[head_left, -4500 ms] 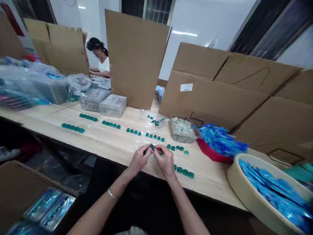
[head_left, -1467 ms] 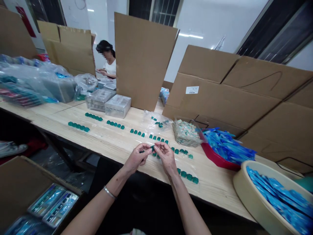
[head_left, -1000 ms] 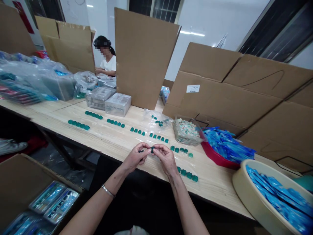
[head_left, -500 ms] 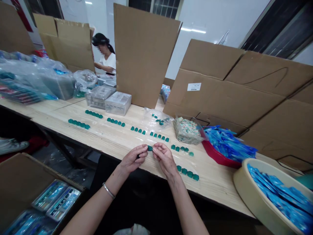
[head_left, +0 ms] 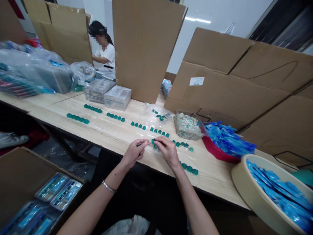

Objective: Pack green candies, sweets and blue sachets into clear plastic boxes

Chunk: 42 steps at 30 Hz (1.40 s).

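My left hand (head_left: 135, 151) and my right hand (head_left: 167, 150) meet over the front of the wooden table (head_left: 114, 137). Both pinch small green pieces (head_left: 153, 142) between thumb and fingers, just above the tabletop. A short row of green pieces (head_left: 188, 169) lies to the right of my right hand. More rows of green pieces (head_left: 77, 118) lie in clear wrap across the table further back and to the left.
A clear bag of printed items (head_left: 187, 126), a red tray of blue packets (head_left: 226, 140) and a beige tub of blue packets (head_left: 276, 192) stand at right. Clear plastic boxes (head_left: 117, 97) and cardboard panels (head_left: 144, 49) line the back. A seated person (head_left: 104, 54) works behind. Packaged sets (head_left: 57, 195) lie low left.
My hands have stayed pinched together on the green pieces, lowering slightly toward the table. The view has tilted downward.
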Each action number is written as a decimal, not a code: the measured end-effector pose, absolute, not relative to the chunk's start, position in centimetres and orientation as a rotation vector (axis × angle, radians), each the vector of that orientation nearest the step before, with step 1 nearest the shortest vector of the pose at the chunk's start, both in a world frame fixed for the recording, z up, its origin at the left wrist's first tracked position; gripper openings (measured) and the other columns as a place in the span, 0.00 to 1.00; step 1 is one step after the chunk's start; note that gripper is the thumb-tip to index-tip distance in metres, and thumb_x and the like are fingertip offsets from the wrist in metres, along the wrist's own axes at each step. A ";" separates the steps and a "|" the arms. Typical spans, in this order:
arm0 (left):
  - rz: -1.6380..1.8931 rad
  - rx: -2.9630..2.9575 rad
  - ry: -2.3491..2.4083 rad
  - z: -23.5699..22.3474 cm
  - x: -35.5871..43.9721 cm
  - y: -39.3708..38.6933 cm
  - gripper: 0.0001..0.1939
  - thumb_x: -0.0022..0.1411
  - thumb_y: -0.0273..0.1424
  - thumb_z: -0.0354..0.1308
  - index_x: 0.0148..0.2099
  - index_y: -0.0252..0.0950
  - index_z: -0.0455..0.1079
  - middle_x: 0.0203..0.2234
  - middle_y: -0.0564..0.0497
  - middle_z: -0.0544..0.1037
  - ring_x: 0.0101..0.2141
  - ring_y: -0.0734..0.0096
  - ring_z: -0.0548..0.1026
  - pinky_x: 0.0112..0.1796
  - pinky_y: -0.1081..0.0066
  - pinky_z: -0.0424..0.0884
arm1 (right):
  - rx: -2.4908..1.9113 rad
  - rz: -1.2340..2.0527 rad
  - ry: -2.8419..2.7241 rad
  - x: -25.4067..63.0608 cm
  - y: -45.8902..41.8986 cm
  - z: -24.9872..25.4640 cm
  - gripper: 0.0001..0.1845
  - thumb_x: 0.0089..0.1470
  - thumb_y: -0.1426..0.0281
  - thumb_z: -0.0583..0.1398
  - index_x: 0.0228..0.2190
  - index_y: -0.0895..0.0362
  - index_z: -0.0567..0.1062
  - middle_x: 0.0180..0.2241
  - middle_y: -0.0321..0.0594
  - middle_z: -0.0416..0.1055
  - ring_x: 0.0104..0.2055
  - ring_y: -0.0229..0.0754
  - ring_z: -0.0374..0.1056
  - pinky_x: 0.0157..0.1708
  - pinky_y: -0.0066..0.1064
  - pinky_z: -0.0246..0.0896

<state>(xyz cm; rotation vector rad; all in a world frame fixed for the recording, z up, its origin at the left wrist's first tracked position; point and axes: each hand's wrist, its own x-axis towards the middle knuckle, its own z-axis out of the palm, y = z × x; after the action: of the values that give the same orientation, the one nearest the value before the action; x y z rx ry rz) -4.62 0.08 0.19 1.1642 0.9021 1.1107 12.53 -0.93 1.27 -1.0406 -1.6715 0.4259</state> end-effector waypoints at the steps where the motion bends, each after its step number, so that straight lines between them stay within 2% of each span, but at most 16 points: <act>1: 1.153 1.337 0.994 -0.1 -4.8 0.2 0.11 0.56 0.36 0.60 0.38 0.35 0.74 0.31 0.49 0.76 0.23 0.78 0.68 0.23 0.77 0.64 | -1.061 0.410 -1.683 13.1 -0.4 1.2 0.07 0.54 0.68 0.60 0.33 0.54 0.78 0.33 0.40 0.74 0.38 0.41 0.70 0.40 0.33 0.65; 3: 1.178 1.711 1.134 -0.8 -5.3 0.4 0.07 0.56 0.32 0.59 0.36 0.36 0.75 0.34 0.47 0.78 0.33 0.68 0.74 0.37 0.70 0.69 | -1.103 0.378 -1.753 14.0 0.9 0.8 0.06 0.54 0.68 0.60 0.32 0.55 0.78 0.33 0.41 0.75 0.38 0.42 0.70 0.40 0.33 0.65; 5: 1.101 2.005 1.184 -1.6 -5.5 0.5 0.07 0.58 0.29 0.57 0.37 0.37 0.75 0.35 0.46 0.79 0.38 0.64 0.75 0.43 0.66 0.67 | -1.125 0.340 -1.853 14.6 2.0 0.3 0.06 0.54 0.69 0.61 0.31 0.55 0.79 0.33 0.41 0.76 0.37 0.42 0.70 0.41 0.34 0.64; 9: 0.949 2.223 1.207 -2.6 -5.6 0.4 0.09 0.61 0.27 0.52 0.38 0.36 0.74 0.36 0.46 0.78 0.38 0.64 0.75 0.42 0.67 0.67 | -1.156 0.268 -2.003 14.2 3.3 -1.1 0.06 0.55 0.69 0.60 0.31 0.56 0.78 0.32 0.41 0.77 0.36 0.42 0.70 0.41 0.33 0.62; 13: 0.916 2.197 1.212 -2.8 -5.5 0.5 0.10 0.61 0.27 0.52 0.36 0.36 0.75 0.34 0.46 0.78 0.37 0.65 0.75 0.42 0.67 0.67 | -1.245 0.179 -2.128 12.9 3.5 -2.3 0.07 0.56 0.69 0.59 0.31 0.56 0.78 0.33 0.41 0.77 0.37 0.41 0.69 0.41 0.32 0.60; 16: 1.011 2.034 1.169 -2.4 -5.4 0.7 0.06 0.58 0.30 0.57 0.34 0.37 0.76 0.32 0.47 0.78 0.36 0.65 0.74 0.41 0.68 0.67 | -1.366 0.059 -2.203 12.1 3.1 -2.4 0.08 0.56 0.70 0.59 0.29 0.57 0.78 0.31 0.42 0.76 0.37 0.43 0.67 0.40 0.34 0.58; 18: 1.102 1.737 1.137 -1.9 -5.4 0.7 0.07 0.57 0.34 0.59 0.32 0.36 0.76 0.30 0.47 0.77 0.31 0.69 0.73 0.33 0.72 0.68 | -1.417 -0.002 -2.240 11.9 2.7 -2.2 0.07 0.55 0.70 0.60 0.28 0.57 0.78 0.29 0.42 0.75 0.37 0.45 0.66 0.41 0.36 0.56; 21: 1.151 1.054 0.965 -0.6 -5.5 0.8 0.15 0.59 0.40 0.56 0.36 0.33 0.75 0.30 0.48 0.75 0.20 0.80 0.65 0.17 0.79 0.58 | -1.379 -0.007 -2.206 11.9 1.9 -1.3 0.05 0.54 0.70 0.61 0.33 0.57 0.77 0.33 0.44 0.75 0.41 0.47 0.66 0.43 0.38 0.56; 23: 1.126 0.646 0.789 0.1 -5.8 1.0 0.17 0.61 0.39 0.54 0.39 0.30 0.73 0.29 0.47 0.73 0.19 0.83 0.63 0.15 0.81 0.54 | -1.294 0.038 -2.097 11.7 1.2 -0.4 0.08 0.53 0.68 0.61 0.37 0.57 0.76 0.37 0.44 0.74 0.43 0.46 0.65 0.45 0.38 0.57; 26: 1.097 0.284 0.632 0.6 -6.0 1.5 0.13 0.64 0.33 0.51 0.39 0.26 0.71 0.27 0.47 0.72 0.21 0.82 0.67 0.19 0.81 0.62 | -1.147 0.195 -1.965 10.5 -0.1 0.9 0.07 0.55 0.67 0.60 0.37 0.55 0.75 0.36 0.42 0.72 0.41 0.43 0.66 0.44 0.35 0.60; 30: 1.107 0.182 0.625 0.6 -5.3 1.9 0.13 0.66 0.30 0.47 0.37 0.28 0.70 0.25 0.49 0.72 0.23 0.78 0.70 0.26 0.77 0.69 | -1.083 0.243 -1.985 8.1 -1.6 1.7 0.08 0.53 0.70 0.61 0.37 0.55 0.74 0.34 0.41 0.68 0.40 0.43 0.65 0.43 0.35 0.62; 34: 1.125 0.143 0.635 0.9 -4.7 1.9 0.12 0.66 0.29 0.47 0.34 0.31 0.69 0.25 0.50 0.73 0.26 0.77 0.72 0.30 0.76 0.71 | -1.099 0.177 -2.020 7.2 -1.8 1.5 0.08 0.55 0.74 0.57 0.38 0.54 0.74 0.35 0.42 0.67 0.41 0.44 0.63 0.43 0.37 0.63; 38: 1.130 0.118 0.643 1.5 -4.7 1.8 0.10 0.65 0.28 0.50 0.32 0.31 0.70 0.24 0.51 0.72 0.25 0.78 0.71 0.29 0.77 0.69 | -1.039 0.173 -2.041 7.3 -1.9 1.5 0.08 0.58 0.75 0.54 0.38 0.54 0.73 0.38 0.43 0.67 0.43 0.44 0.64 0.45 0.37 0.63; 42: 1.159 0.107 0.623 1.9 -4.6 1.7 0.12 0.65 0.28 0.48 0.32 0.31 0.69 0.24 0.51 0.70 0.25 0.79 0.70 0.32 0.77 0.68 | -1.096 0.094 -2.037 6.6 -2.6 1.3 0.08 0.57 0.75 0.54 0.38 0.55 0.72 0.38 0.45 0.67 0.43 0.47 0.64 0.43 0.40 0.65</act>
<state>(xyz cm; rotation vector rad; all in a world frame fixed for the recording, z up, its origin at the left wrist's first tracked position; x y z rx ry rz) -4.60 1.73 1.87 0.1069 0.6233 1.1587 6.65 -2.56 1.29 -1.0961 -2.0366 0.0940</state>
